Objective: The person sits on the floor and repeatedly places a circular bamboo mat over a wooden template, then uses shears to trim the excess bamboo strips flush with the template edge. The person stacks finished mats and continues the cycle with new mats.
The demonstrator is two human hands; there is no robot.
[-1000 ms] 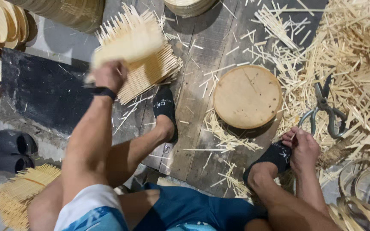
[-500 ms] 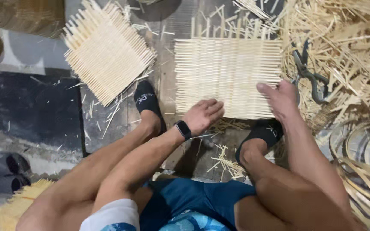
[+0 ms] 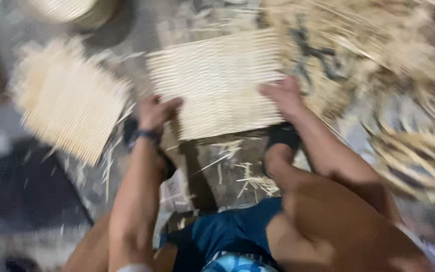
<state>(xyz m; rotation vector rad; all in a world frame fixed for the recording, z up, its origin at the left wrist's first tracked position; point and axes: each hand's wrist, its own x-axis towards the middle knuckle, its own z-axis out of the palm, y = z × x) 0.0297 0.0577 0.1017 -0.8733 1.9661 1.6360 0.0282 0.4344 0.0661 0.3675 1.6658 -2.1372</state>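
Note:
A square woven mat of pale bamboo strips (image 3: 217, 83) lies on the floor in front of me. My left hand (image 3: 154, 112) grips its near left edge with curled fingers. On the mat's near right edge rests my right hand (image 3: 284, 95), fingers pressed down on the weave. A second woven bamboo mat (image 3: 69, 116) lies to the left, apart from both hands. The picture is blurred by motion.
A heap of loose bamboo strips (image 3: 393, 60) fills the right side, with dark shears (image 3: 318, 55) lying on it. My feet in black sandals (image 3: 283, 136) are planted just below the mat. A round woven basket (image 3: 71, 10) sits at the top left.
One second ago my left hand held a mat high at the left; now a mat lies over the round disc and both hands hold its near edge. The view has swung and blurred.

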